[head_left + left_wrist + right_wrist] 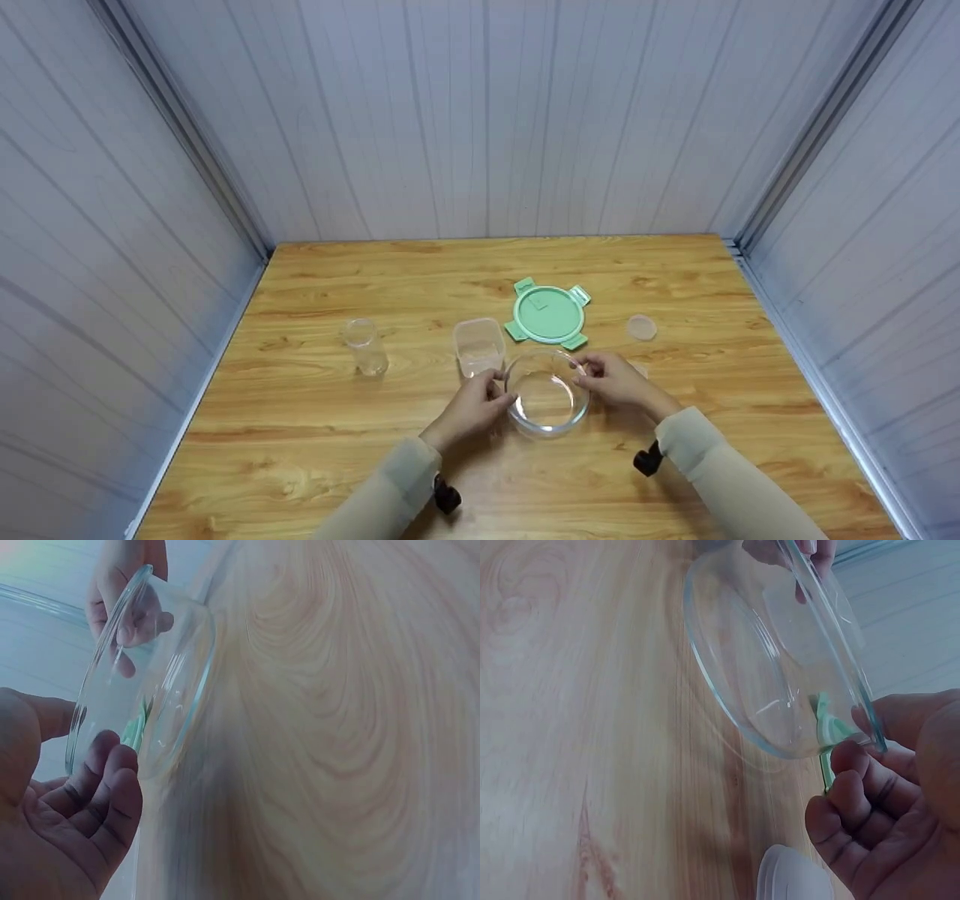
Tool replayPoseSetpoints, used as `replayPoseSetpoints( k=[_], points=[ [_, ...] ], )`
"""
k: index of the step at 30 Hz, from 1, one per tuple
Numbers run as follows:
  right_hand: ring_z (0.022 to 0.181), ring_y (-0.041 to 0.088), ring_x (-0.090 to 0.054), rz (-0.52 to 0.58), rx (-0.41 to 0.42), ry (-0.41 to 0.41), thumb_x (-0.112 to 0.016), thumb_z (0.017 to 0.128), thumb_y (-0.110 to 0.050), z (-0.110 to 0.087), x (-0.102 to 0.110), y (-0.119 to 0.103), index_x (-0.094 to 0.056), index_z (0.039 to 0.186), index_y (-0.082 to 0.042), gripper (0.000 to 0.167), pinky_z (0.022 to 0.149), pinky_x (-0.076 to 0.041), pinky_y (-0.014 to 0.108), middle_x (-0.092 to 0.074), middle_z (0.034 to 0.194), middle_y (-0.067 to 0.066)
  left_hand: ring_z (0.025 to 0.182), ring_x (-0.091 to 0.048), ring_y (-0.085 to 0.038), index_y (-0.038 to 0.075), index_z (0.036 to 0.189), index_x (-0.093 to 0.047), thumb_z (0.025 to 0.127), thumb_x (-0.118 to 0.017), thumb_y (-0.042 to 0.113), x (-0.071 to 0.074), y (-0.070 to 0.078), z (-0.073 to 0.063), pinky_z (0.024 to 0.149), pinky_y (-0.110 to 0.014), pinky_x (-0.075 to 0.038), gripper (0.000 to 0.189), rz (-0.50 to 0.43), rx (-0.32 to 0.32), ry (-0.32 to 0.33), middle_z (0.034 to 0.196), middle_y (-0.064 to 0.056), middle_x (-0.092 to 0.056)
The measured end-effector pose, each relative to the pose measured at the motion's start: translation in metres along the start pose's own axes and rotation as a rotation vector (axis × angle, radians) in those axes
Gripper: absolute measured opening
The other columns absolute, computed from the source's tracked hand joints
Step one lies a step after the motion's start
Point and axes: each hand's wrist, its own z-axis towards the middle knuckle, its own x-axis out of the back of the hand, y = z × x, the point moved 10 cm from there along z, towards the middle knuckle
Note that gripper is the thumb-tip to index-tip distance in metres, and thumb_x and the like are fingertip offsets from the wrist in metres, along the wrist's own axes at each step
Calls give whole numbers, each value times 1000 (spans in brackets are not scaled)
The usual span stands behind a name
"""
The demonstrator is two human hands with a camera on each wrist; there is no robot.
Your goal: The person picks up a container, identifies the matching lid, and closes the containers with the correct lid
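A round clear glass bowl (546, 427) is held by its rim between both hands near the middle of the table. On its left side, my left hand (471, 405) pinches the rim, thumb on one face and curled fingers on the other (75, 817). Opposite it, my right hand (616, 381) grips the rim the same way (900, 787). Whether the bowl's base touches the table I cannot tell. Just behind the bowl lies a round green lid (550, 315) with flaps around its edge. A clear squarish plastic container (478, 341) stands behind my left hand.
A clear cylindrical jar (367, 352) stands on the left of the wooden table (300, 450). To the right lies a small round translucent disc (642, 327). Another pale translucent piece (791, 877) sits beside my right hand, partly hidden in the head view. Panel walls enclose the table's back and sides.
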Motion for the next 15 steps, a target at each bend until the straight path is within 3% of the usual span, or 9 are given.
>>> replayPoseSetpoints(
  k=[7, 15],
  points=[
    [66, 1, -49, 1, -9, 10, -72, 102, -6, 1, -1, 3, -68, 123, 10, 26, 59, -40, 16, -53, 75, -6, 67, -53, -9, -9, 132, -61, 103, -72, 13, -1, -2, 3, 61, -20, -44, 37, -9, 5, 15, 78, 5, -56],
    [60, 1, -46, 33, -60, 13, -71, 103, -7, -2, -5, 3, -67, 122, 9, 26, 54, -37, 16, -53, 70, -7, 68, -53, -9, -10, 131, -62, 103, -69, 8, 0, -6, 4, 61, -19, -45, 34, -110, 25, 8, 78, 3, -56]
  ],
)
